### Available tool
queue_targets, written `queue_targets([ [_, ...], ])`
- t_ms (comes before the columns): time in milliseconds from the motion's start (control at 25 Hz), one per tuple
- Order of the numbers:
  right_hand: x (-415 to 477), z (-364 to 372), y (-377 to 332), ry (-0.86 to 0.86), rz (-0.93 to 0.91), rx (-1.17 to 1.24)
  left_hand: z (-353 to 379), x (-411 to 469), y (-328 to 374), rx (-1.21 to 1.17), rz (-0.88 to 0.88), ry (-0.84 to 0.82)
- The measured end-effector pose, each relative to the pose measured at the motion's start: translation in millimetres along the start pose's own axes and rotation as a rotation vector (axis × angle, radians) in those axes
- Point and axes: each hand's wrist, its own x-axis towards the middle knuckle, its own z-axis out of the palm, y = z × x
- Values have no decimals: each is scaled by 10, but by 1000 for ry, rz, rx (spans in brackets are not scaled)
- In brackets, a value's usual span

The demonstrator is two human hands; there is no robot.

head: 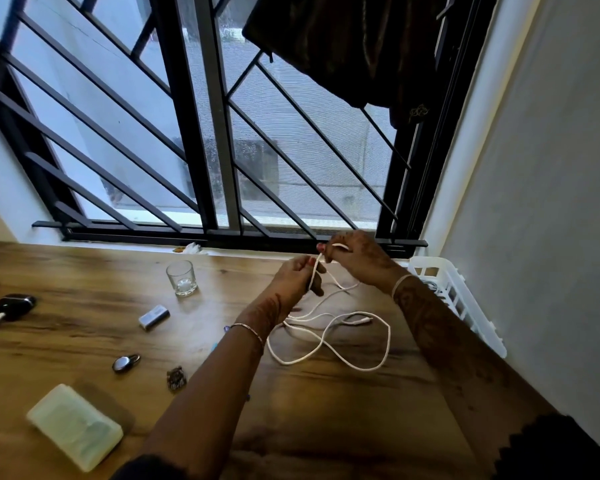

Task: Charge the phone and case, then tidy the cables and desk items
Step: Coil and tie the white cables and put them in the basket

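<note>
Currently held: your left hand (297, 278) and right hand (355, 258) both have their fingers curled round one short stretch of the thin white charging cable (326, 337), close together near the far edge of the brown wooden desk (326, 410).
Cable slack: the rest lies in loose, overlapping loops on the desk between your forearms, toward the right side.
Handling: it looks light, limp and smooth. It likely won't keep a coil unless you pinch the turns, and crossed loops may snag.
Where to grip: gather turns in one fist and feed with the other. Spare the plug end lying among the loops.
Edges: the white slatted plastic basket (458, 299) sits at the right edge, just beside your right forearm.
Open room: bare wood runs toward the near edge. The clear glass tumbler (182, 278) stands well left of the loops and is breakable, so sweep the slack away from it.
</note>
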Motion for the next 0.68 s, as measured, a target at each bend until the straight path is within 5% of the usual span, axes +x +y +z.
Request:
queue_targets([
  [200, 34, -61, 25, 131, 96, 233, 22, -188, 245, -585, -142, -240],
  [440, -27, 191, -15, -89, 319, 283, 82, -38, 509, -973, -91, -3],
  [560, -46, 168, -114, -244, 291, 242, 99, 59, 520, -845, -30, 127],
  [680, -47, 103, -194, -264, 304, 161, 120, 105, 465, -254, 59, 238],
])
